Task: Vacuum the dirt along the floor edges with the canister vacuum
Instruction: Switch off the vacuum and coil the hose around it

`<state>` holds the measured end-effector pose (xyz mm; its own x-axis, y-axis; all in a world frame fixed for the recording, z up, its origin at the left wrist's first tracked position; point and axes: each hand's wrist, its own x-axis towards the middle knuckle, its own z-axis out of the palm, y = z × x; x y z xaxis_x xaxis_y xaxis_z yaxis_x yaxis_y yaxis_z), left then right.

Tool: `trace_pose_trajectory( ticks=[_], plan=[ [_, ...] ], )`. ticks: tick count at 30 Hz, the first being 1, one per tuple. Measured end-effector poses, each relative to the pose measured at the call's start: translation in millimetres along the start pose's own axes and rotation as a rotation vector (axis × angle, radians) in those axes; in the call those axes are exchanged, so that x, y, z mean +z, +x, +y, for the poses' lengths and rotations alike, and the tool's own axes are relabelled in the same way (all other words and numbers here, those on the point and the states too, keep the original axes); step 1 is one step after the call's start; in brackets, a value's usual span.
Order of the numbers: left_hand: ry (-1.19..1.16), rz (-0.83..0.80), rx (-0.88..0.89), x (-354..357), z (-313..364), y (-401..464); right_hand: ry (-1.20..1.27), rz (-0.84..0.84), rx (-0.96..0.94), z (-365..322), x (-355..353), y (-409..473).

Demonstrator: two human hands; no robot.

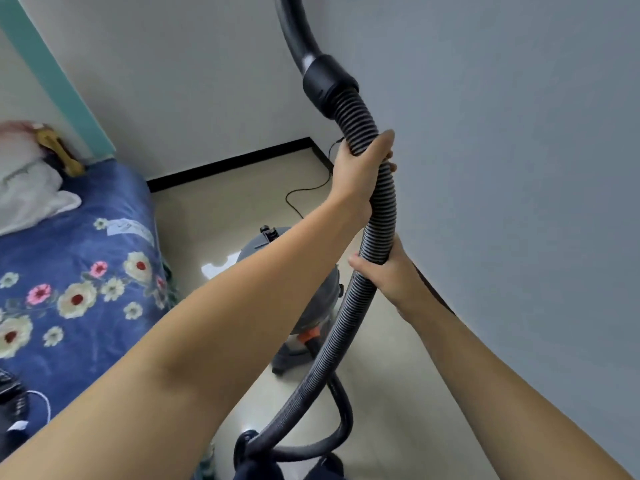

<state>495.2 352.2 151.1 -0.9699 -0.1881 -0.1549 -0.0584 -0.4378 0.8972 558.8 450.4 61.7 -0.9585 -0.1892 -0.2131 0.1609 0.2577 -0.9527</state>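
While both arms are reaching forward and up, the left hand (pixel 360 168) is gripping the ribbed hose (pixel 379 209) high up, fingers wrapping round it just below the black cuff (pixel 327 84). The right hand (pixel 384 271) is gripping the same hose lower down, thumb lying across its front. Above the cuff, a smooth black tube (pixel 292 32) is curving up and out of view at the top edge. Below the right hand, the hose is running down and looping near the bottom edge. Behind the left forearm, the grey canister (pixel 311 299) is standing on the pale floor (pixel 398 393), an orange part showing near its base; how the hose is joining it cannot be told. A thin black cord (pixel 304 192) is lying on the floor beyond the canister, near the dark baseboard (pixel 228 164) in the corner. At left, a bed with a blue flowered cover (pixel 76 289) is standing well apart from the grey wall (pixel 502 150) at right, with white bedding (pixel 27 192) at its head.
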Motion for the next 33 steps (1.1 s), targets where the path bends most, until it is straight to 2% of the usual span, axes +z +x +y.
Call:
trace_pose_trajectory(
  ticks=[3,9,12,17,25,29,33],
  plan=[
    [-0.128,-0.025,-0.051,14.3,16.4,5.4,0.009,0.187,0.004,4.9,-8.7,5.7],
    [-0.317,-0.079,-0.167,10.2,33.5,28.9,-0.231,0.581,0.097,22.4,-51.4,28.8],
    [-0.336,-0.076,-0.179,-16.5,36.7,53.6,-0.325,0.641,0.154,35.7,-66.5,41.6],
    [-0.381,-0.046,-0.119,-77.0,51.9,112.3,-0.428,0.579,0.247,35.0,-43.5,84.6],
    [-0.242,-0.247,0.005,-112.5,141.2,212.6,-0.34,0.744,0.253,-33.3,32.4,214.4],
    [-0.25,-0.362,-0.06,-98.5,174.0,248.8,-0.275,0.877,0.27,-61.1,44.0,237.1],
    [-0.247,-0.466,-0.211,-82.5,159.6,262.3,-0.296,1.0,0.276,-57.5,26.5,216.3]
  ],
)
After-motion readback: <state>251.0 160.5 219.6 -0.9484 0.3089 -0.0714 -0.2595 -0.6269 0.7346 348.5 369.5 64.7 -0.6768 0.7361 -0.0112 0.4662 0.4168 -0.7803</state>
